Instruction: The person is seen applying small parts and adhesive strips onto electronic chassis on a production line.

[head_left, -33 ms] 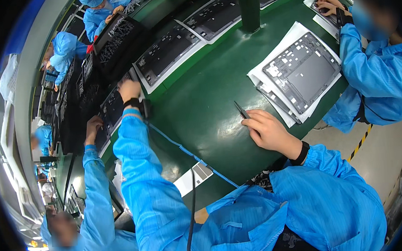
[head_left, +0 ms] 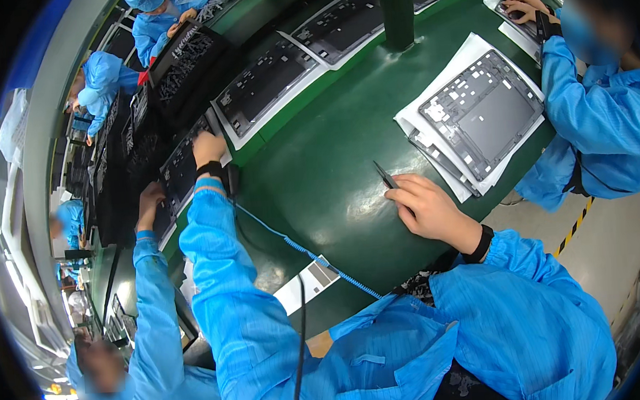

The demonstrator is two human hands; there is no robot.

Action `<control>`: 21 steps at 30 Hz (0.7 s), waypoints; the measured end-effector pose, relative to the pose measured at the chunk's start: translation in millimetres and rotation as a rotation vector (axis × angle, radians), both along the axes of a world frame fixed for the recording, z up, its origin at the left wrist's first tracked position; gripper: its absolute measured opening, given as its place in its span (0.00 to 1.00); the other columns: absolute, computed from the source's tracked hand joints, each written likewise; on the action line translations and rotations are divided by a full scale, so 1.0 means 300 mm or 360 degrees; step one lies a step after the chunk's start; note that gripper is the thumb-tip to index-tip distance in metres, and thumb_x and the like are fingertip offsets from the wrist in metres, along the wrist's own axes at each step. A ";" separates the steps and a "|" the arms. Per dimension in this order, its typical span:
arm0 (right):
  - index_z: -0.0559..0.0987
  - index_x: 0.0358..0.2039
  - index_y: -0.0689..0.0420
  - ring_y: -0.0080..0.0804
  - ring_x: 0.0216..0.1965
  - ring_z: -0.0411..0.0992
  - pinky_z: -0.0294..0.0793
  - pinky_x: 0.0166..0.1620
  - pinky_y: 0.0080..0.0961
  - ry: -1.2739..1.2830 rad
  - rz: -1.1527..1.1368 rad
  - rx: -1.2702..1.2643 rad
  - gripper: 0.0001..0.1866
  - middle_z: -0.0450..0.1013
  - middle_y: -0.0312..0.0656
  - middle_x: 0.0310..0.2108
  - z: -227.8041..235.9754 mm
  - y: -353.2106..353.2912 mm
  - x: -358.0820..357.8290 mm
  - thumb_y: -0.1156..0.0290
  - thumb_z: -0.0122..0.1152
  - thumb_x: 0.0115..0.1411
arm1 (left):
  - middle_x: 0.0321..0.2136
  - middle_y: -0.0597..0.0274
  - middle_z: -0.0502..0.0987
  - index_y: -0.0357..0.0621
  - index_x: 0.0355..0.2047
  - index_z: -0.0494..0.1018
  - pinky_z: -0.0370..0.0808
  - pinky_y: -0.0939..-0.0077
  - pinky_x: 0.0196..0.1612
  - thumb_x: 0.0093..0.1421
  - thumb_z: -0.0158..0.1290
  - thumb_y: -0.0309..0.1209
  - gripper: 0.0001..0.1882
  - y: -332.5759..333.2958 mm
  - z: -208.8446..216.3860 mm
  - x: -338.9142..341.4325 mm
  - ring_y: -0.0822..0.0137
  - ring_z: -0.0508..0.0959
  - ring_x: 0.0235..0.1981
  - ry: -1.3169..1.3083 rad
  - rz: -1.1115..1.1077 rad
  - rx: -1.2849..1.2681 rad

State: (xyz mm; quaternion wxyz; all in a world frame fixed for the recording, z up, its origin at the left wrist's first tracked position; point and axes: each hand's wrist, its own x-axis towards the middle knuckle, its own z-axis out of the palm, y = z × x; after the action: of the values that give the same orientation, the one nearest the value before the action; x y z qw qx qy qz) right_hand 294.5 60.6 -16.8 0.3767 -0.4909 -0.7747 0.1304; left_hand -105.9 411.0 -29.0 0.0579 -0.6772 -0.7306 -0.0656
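Observation:
My left hand point(head_left: 209, 149) reaches out to the far left, at the right end of a dark tablet housing point(head_left: 181, 164) in the row. Its fingers are curled, and their tips are hidden, so what they pinch does not show. My right hand point(head_left: 430, 209) holds dark tweezers point(head_left: 384, 175), tips pointing up and left over the green table point(head_left: 317, 156). Right of the tweezers, a dark tablet housing with white patches point(head_left: 487, 116) lies on white sheets point(head_left: 406, 118), with another housing edge point(head_left: 442, 167) beneath.
More housings on white sheets point(head_left: 239, 137) line the far side. A green post point(head_left: 396, 12) stands behind the table. A blue coiled cord point(head_left: 324, 260) crosses to my left wrist. A co-worker's hand point(head_left: 150, 203) works beside my left one; another person's hands point(head_left: 522, 4) are at upper right.
My left hand has shifted slightly towards me and is less blurred. The right hand and tweezers stay in place.

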 end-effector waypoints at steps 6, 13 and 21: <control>0.77 0.39 0.59 0.44 0.49 0.70 0.72 0.49 0.37 -0.0011 0.0028 0.0034 0.15 0.73 0.47 0.40 0.005 0.022 0.000 0.80 0.59 0.48 | 0.44 0.32 0.75 0.27 0.39 0.76 0.72 0.56 0.53 0.59 0.49 0.53 0.33 -0.060 0.056 0.011 0.41 0.75 0.49 -0.0036 0.0238 -0.0196; 0.77 0.39 0.59 0.45 0.49 0.70 0.72 0.50 0.37 0.0016 0.0035 0.0042 0.15 0.73 0.47 0.40 -0.008 0.020 -0.002 0.80 0.59 0.48 | 0.44 0.35 0.76 0.32 0.42 0.77 0.72 0.56 0.52 0.57 0.48 0.43 0.25 0.021 0.017 -0.060 0.41 0.76 0.48 0.0155 0.0100 -0.0386; 0.76 0.43 0.59 0.45 0.45 0.74 0.74 0.48 0.35 0.0577 0.0151 -0.0204 0.13 0.75 0.48 0.43 0.056 -0.013 0.003 0.78 0.56 0.55 | 0.31 0.36 0.78 0.31 0.30 0.77 0.74 0.52 0.44 0.56 0.49 0.41 0.21 -0.120 0.310 -0.245 0.41 0.79 0.39 0.0203 -0.0175 -0.0066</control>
State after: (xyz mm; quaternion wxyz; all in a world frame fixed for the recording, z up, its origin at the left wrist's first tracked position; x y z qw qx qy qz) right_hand 295.5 56.6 -0.1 0.4715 -0.4453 -0.7065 0.2833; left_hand -179.3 375.1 64.1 0.0867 -0.7202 -0.6883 -0.0102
